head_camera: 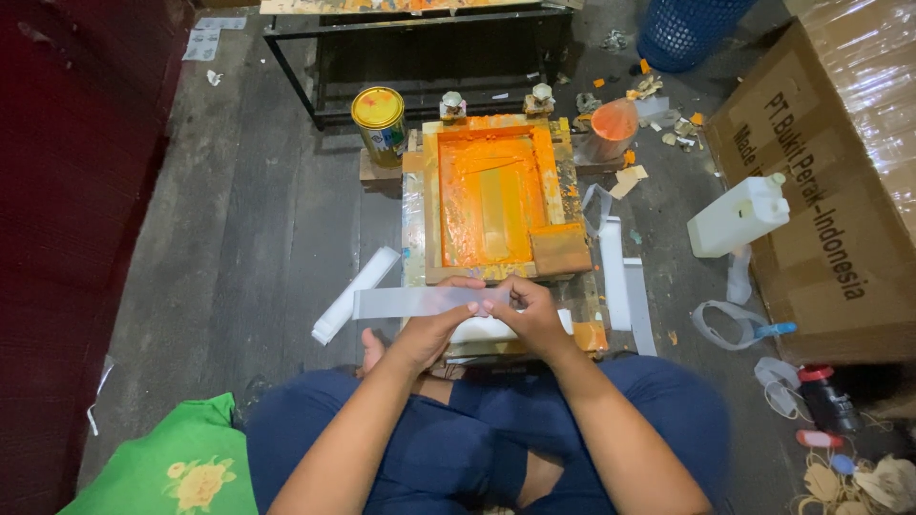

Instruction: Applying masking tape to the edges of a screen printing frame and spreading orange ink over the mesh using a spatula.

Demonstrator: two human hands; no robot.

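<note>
A long, narrow translucent plastic strip (420, 302) is held level in front of the seated person, just above the near edge of the wooden screen-printing frame (491, 195). The left hand (441, 319) pinches the strip near its right end with thumb and fingertips closed on it, and most of the strip sticks out to the left, free in the air. The right hand (528, 310) meets the left at that same end, its fingers curled and closed on the strip's tip, so both hands are together, touching.

Under the hands lies a white stack of strips (482, 331), partly hidden by the wrists. The frame lies flat on the floor (239, 219) just beyond the hands, its mesh coated in orange ink, with a wooden squeegee (560, 250) resting in its near right corner. More white strips (625, 284) lie on the floor right of the frame, and a white roll (355, 295) lies left of it, under the free end of the held strip. A yellow-lidded tin (379, 121) stands at the frame's far left corner, an orange-stained cup (613, 129) at the far right. A white plastic jug (737, 216) stands well to the right beside a large cardboard box (830, 191). A green cloth (176, 463) lies by the person's left knee.
</note>
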